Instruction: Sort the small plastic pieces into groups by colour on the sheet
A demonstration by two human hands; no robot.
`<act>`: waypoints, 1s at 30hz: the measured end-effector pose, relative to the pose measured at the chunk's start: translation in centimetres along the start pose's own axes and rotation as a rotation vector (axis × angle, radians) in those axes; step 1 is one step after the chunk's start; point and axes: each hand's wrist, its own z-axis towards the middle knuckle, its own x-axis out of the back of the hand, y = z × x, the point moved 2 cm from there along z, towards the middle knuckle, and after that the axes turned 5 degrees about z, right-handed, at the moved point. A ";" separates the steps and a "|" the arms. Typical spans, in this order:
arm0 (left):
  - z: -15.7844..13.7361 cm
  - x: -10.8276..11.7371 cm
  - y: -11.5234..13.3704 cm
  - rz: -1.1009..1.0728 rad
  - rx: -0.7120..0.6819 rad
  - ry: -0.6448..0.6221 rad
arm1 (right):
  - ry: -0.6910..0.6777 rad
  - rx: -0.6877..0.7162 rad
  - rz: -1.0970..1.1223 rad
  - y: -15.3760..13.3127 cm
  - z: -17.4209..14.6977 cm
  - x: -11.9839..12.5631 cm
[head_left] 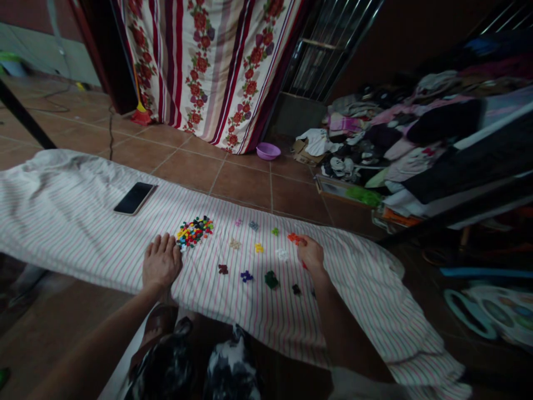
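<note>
Mixed heap: a mixed heap (195, 231) of tiny multicoloured pieces is lying on the striped cloth (100, 244), left of the single-colour clusters.
Back row: pink cluster (238, 223), grey cluster (254, 225), lime cluster (275, 231) and orange cluster (293, 238) are sitting apart.
Middle row: beige cluster (235, 244), yellow cluster (259, 248) and white cluster (282, 254) are sitting nearer; a bit of red is showing under the right hand (311, 254).
Near row: brownish-red cluster (223, 269), blue cluster (246, 276), dark green cluster (271, 279) and black cluster (296, 289) are sitting closest; something dark is peeking out by the forearm.
Progress: separating by colour looks partly done; the heap is outsizing every cluster, so plenty seems to be remaining mixed.
Right hand grip: thumb and finger are closing in narrowly at the orange cluster; cannot tell if a piece is pinched.
Left hand grip: the left hand (162, 261) is resting flat, palm down, just beside the heap, apparently gripping nothing.
Phone: a phone (135, 198) is lying farther left, well apart from the pieces.
Beyond cloth: a purple bowl (268, 151) is sitting on the tiled floor (245, 180) near a floral curtain (208, 66); clothes (391, 128) are piling up to the right.
</note>
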 end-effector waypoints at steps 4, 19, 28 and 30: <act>0.1 -0.1 0.1 0.002 -0.014 -0.032 | 0.012 0.026 -0.004 -0.6 -0.2 0.4; 0.2 -0.1 0.3 -0.020 0.003 -0.057 | -0.089 0.436 0.362 -14.2 -4.4 -2.4; 0.1 -0.5 0.2 -0.040 -0.018 -0.048 | -0.447 0.625 0.330 -23.0 -8.7 -8.1; 0.1 -0.4 0.3 -0.024 -0.024 -0.050 | -0.456 0.600 0.294 -24.1 -8.6 -8.8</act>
